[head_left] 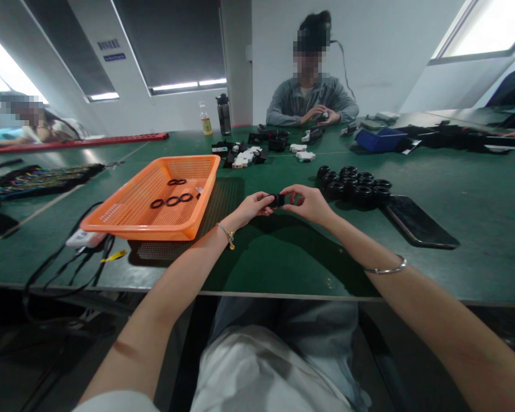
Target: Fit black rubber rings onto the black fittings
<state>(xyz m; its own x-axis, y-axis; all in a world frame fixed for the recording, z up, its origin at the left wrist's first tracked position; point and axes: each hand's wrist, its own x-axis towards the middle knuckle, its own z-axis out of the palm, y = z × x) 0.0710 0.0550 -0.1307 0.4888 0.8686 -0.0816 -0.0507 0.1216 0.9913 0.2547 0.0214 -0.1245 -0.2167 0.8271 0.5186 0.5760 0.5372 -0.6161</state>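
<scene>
Between my two hands is a small black round part [277,200], held just above the green table. My left hand [254,208] pinches it from the left. The thumb and fingers of my right hand [308,203] close on its right side. Fingers cover much of the part, so its exact kind is hard to make out. Left of my hands stands an orange plastic basket [171,232] with several black rings [172,201] inside. Right of my right hand sits a cluster of glossy black round parts [351,184], packed close together.
A dark phone [420,222] lies beside the cluster. White and black small parts [248,155] lie farther back. Cables [71,269] hang over the front edge at left. Across the table [266,269] a person [313,100] handles something small; bottles [224,116] stand nearby.
</scene>
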